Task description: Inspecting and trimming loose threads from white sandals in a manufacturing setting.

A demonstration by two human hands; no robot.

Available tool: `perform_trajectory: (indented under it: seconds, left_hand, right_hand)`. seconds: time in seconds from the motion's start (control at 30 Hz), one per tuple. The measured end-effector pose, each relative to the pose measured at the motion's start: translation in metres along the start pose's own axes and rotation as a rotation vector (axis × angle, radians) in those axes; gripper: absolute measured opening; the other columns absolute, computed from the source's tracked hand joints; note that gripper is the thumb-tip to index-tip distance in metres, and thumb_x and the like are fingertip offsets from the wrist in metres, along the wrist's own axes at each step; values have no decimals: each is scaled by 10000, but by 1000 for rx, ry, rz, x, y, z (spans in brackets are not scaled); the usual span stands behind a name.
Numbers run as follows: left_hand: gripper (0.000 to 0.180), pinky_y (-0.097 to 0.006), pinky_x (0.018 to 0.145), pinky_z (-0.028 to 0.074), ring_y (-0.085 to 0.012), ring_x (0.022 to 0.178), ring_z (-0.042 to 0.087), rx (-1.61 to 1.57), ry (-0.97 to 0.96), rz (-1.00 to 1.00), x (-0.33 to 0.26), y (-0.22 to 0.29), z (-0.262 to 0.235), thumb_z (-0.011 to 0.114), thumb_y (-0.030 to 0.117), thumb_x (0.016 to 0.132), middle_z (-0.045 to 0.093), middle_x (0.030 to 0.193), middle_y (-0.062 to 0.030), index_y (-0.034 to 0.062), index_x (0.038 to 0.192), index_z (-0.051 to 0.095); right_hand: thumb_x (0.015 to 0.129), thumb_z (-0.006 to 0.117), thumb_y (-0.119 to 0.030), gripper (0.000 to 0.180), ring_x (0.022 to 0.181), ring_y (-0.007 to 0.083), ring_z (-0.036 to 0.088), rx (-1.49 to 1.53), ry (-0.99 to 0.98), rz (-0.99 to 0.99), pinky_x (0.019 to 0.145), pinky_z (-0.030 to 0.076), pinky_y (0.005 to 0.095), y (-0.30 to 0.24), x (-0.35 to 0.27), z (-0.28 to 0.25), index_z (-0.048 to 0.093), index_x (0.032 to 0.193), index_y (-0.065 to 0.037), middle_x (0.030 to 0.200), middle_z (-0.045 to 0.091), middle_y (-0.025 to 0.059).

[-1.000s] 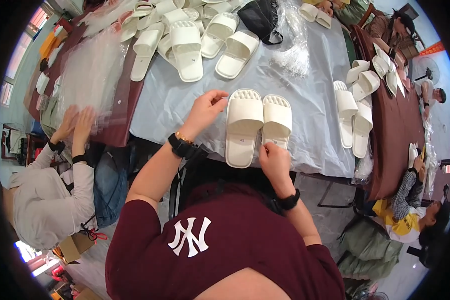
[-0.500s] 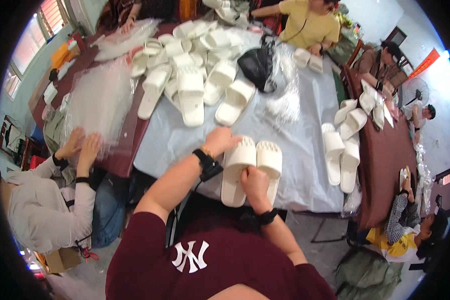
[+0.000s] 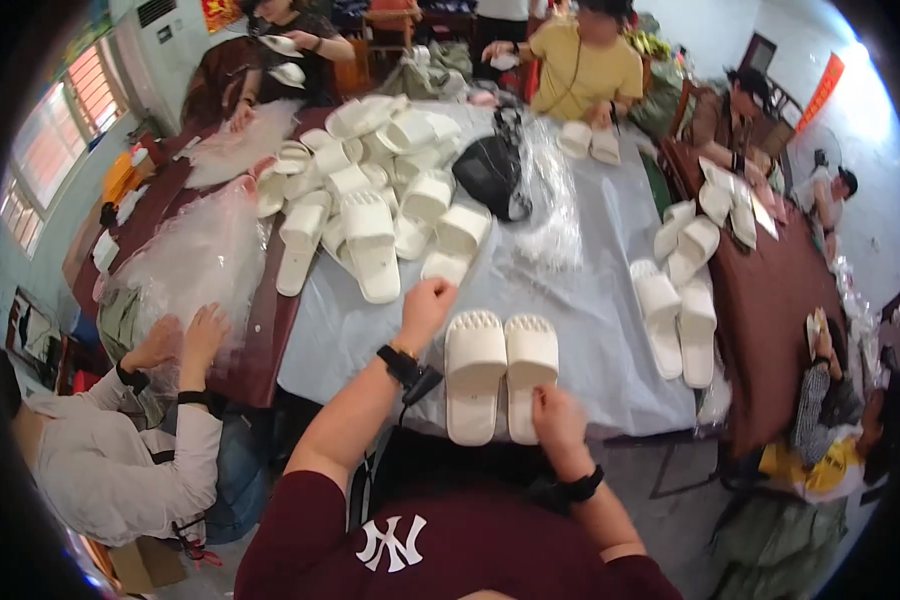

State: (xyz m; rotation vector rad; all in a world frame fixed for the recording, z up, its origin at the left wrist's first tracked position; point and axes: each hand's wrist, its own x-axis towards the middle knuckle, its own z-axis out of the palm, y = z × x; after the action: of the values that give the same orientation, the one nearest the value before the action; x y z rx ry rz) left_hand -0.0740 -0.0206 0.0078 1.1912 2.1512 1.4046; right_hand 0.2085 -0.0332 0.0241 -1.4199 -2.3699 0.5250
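A pair of white slippers [image 3: 475,375] stands side by side at the table's near edge, toes pointing away from me. My right hand [image 3: 560,425] is at the right slipper's [image 3: 532,350] outer edge near the heel, its fingers curled and smeared by motion. My left hand [image 3: 428,308] reaches forward to the heel end of a single white slipper [image 3: 457,240] lying at the near right of the pile. Its fingertips are mostly hidden, so I cannot tell whether they grip that slipper.
A large pile of white slippers [image 3: 370,230] covers the far left of the grey sheet [image 3: 610,330]. Behind are a black bag [image 3: 490,170] and clear plastic [image 3: 550,220]. More slippers [image 3: 655,310] lie at right. A co-worker's hands [image 3: 185,340] rest on plastic bags [image 3: 190,265].
My left hand has left the pair and moved forward to the single slipper. My right hand has shifted from the pair's middle to its right side. The view has tilted up.
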Motion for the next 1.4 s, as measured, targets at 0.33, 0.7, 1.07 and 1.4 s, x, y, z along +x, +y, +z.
perform_trajectory:
  seconds: [0.33,0.7,1.07,1.4]
  left_hand:
    - [228,-277,647,469,-125,687,579,-82,-286,193,6,38,33,628,205,852,658,766,-67,-14,912,650]
    - [245,-302,710,483,-156,746,600,53,-611,193,1,52,62,621,225,838,668,819,-94,4,937,660]
    - [314,-322,787,485,-180,847,614,142,-890,195,33,16,101,607,289,828,684,927,-100,35,1003,665]
    - [229,-282,709,483,-135,756,604,-209,-939,44,11,33,115,678,197,772,679,822,-63,19,915,684]
  right_hand:
    - [756,630,-63,40,722,296,584,167,150,-422,642,480,403,-4,-23,-16,616,794,-64,757,583,91]
    - [741,604,-96,65,763,280,587,124,9,-635,701,471,392,12,1,22,611,790,-54,779,588,79]
    - [780,539,-94,123,849,315,618,130,96,-698,741,503,406,35,49,44,593,877,-40,899,623,136]
    - [742,577,-84,151,841,294,624,120,86,-667,719,502,395,31,38,30,620,885,-70,919,637,93]
